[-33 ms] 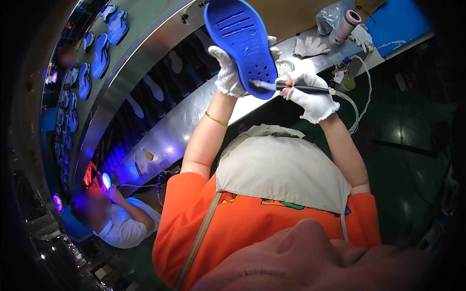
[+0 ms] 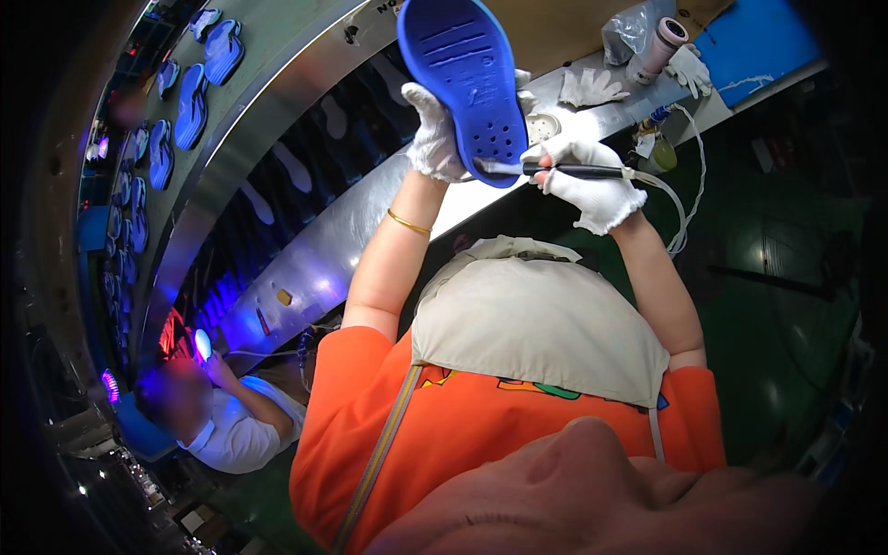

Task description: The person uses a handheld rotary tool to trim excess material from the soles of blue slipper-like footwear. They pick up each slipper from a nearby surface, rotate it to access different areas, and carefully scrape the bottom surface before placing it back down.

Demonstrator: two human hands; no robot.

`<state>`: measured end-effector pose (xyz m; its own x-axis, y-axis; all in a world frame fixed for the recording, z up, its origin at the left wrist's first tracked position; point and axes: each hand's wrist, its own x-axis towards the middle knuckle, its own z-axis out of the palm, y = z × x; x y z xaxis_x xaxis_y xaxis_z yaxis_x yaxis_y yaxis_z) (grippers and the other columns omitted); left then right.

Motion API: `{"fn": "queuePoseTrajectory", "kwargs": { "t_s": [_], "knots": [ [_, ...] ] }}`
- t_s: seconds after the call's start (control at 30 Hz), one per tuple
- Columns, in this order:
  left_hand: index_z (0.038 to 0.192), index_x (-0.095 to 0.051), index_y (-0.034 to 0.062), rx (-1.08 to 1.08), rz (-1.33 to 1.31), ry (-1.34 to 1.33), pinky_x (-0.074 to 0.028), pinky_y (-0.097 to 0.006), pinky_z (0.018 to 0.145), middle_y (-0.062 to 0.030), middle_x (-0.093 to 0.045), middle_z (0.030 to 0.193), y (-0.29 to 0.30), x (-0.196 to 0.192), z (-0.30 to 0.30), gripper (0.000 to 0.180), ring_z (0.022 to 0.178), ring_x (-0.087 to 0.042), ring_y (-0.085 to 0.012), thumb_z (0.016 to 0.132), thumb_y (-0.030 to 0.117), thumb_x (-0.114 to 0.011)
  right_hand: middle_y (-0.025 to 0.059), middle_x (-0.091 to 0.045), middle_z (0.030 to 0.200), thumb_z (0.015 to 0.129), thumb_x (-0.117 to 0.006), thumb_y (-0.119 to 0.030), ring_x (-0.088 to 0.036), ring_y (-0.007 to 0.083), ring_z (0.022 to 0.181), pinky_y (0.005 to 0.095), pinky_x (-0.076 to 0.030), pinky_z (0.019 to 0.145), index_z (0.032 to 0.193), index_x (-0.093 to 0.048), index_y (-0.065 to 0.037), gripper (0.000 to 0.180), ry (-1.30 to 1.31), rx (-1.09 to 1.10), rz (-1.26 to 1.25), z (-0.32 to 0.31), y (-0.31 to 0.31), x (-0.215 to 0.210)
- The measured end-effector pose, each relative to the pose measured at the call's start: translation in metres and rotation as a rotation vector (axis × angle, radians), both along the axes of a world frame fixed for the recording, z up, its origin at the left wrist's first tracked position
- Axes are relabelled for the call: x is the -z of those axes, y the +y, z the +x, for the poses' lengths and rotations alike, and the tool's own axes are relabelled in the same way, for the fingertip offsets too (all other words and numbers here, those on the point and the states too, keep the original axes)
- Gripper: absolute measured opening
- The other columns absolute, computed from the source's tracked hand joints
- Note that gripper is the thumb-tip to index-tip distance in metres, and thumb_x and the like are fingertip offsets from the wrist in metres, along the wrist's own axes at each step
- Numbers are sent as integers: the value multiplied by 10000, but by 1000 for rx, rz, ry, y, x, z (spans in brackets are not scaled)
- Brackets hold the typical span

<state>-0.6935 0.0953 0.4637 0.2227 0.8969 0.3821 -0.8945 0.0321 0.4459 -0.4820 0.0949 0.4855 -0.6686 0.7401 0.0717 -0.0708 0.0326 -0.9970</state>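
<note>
In my left hand (image 2: 435, 134), gloved in white, is a blue shoe sole (image 2: 458, 79), its inner face toward me. The thumb lies along its left edge, and other fingertips show past its right edge. Grooves mark the upper part of the sole; small holes dot its lower end. My right hand (image 2: 587, 180), in a white glove with bare fingertips showing, closes round a black-handled brush (image 2: 592, 172) fed by a pale tube. Its whitish tip touches the sole's lower end. A pale piece with holes (image 2: 543, 127) lies behind the right hand.
A metal bench (image 2: 370, 208) runs along my front. White gloves (image 2: 592, 90), a pink bottle (image 2: 659, 51) and a clear plastic bag (image 2: 631, 32) lie at the far right. Blue shoes (image 2: 192, 106) stand on a green belt (image 2: 268, 42) at left. A co-worker (image 2: 236, 421) sits lower left.
The sole has shifted slightly right with my left hand. The brush tip now lies nearer the rim of the sole's lower end.
</note>
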Motion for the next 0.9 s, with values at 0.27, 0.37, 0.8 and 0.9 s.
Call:
{"fn": "queuePoseTrajectory", "kwargs": {
  "t_s": [0.27,0.37,0.8,0.9],
  "knots": [
    [1291,-453,28,-98,-90,531,-566,-379,792,-188,-600,1125,2,-15,-9,978,952,-644,-254,658,773,-476,70,-620,883,765,-634,34,-604,126,785,257,-492,713,853,-592,-31,117,-8,-158,25,7,14,-16],
    [1249,-503,25,-185,-266,702,-580,-341,738,-177,-630,1059,4,-22,-3,966,873,-665,-241,669,794,-427,45,-620,870,751,-636,37,-597,102,792,246,-483,719,842,-605,-26,115,23,-131,296,-7,9,-19],
    [1225,-528,58,-9,-449,846,-558,-303,645,-154,-638,979,5,-34,-14,754,755,-649,-198,789,674,-523,30,-608,803,669,-634,83,-590,148,775,279,-481,732,778,-603,-80,198,-149,-250,474,-12,18,-24],
    [1246,-513,58,-28,-473,900,-556,-307,669,-156,-634,999,5,-29,-18,751,787,-647,-201,802,665,-516,21,-607,772,684,-613,68,-588,137,732,276,-489,691,764,-600,-83,172,-160,-335,592,-7,27,-29]
  ]
}}
